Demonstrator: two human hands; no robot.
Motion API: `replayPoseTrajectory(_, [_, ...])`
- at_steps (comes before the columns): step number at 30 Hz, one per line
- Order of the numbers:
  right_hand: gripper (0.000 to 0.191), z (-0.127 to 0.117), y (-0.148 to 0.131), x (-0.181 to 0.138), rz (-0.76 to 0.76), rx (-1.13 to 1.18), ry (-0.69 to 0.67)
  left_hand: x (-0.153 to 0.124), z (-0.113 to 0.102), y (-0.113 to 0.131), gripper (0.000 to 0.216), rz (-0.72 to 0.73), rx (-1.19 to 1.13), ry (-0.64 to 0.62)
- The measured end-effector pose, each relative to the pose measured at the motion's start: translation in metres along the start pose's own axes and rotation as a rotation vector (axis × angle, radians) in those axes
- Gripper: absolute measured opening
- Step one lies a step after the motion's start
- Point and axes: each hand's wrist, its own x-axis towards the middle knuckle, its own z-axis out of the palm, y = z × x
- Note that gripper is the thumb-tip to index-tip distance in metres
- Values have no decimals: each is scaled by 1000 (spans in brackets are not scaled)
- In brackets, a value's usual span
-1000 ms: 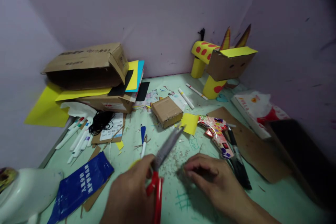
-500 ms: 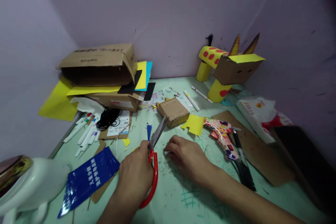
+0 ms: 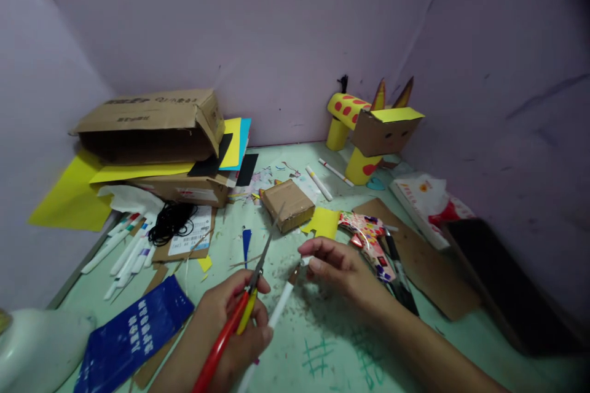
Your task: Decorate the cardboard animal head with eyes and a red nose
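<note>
Clutching two things at once, the left hand (image 3: pixel 246 338) is curled around a pair of scissors with red plastic handles and metal blades (image 3: pixel 225 338) and a slim white marker (image 3: pixel 281 306) with a dark tip. Look at that marker's long axis: it slants up and away to the right, its bare tip pointing straight toward the right hand (image 3: pixel 343 270). Left has the barrel, but right is the nearer one to the tip! And what's between those right fingers? A small, whitish, stubby cap (image 3: pixel 306 261), pinched, sitting just off the tip; touching or not, I can't tell, nor which way its mouth faces. The line looks good, and I'd say everything hangs on it. The scissor blades slant the same way, rising toward a flat, square brown cardboard box (image 3: pixel 288 202) just beyond on the pale green tabletop (image 3: pixel 271 374).
</note>
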Motion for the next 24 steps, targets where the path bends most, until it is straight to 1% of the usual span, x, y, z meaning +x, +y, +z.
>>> replayPoseTrajectory(4, [34,-4,-6,0,-46,13,-22,4,-1,-2,30,-39,36,-27])
replayPoseTrajectory(7, [31,-4,-12,0,-110,-19,-64,5,-1,-5,30,-34,55,-54])
replayPoseTrajectory(9, [28,-4,-16,-1,-149,-41,-97,5,0,-6,29,-26,94,-35])
replayPoseTrajectory(12, [23,-5,-22,-3,-233,-159,-159,3,2,-4,27,-51,167,-2])
replayPoseTrajectory(14, [21,-8,-26,-4,-272,-269,-212,2,1,-3,26,-48,221,-19])
replayPoseTrajectory(15, [20,-10,-28,-5,-257,-308,-237,2,0,-3,25,-34,254,-46])
replayPoseTrajectory(17, [20,-13,-30,-6,-175,-331,-283,2,-3,-3,22,10,315,-107])
replayPoseTrajectory(19, [22,-14,-31,-6,-101,-320,-310,2,-6,-5,21,42,325,-173])
replayPoseTrajectory(20, [24,-14,-31,-6,-89,-312,-317,2,-7,-7,22,46,315,-202])
replayPoseTrajectory(22, [23,-12,-30,-7,-99,-308,-310,3,-8,-8,23,48,267,-231])
replayPoseTrajectory(24, [19,-10,-29,-8,-158,-342,-282,3,-6,-9,22,45,203,-224])
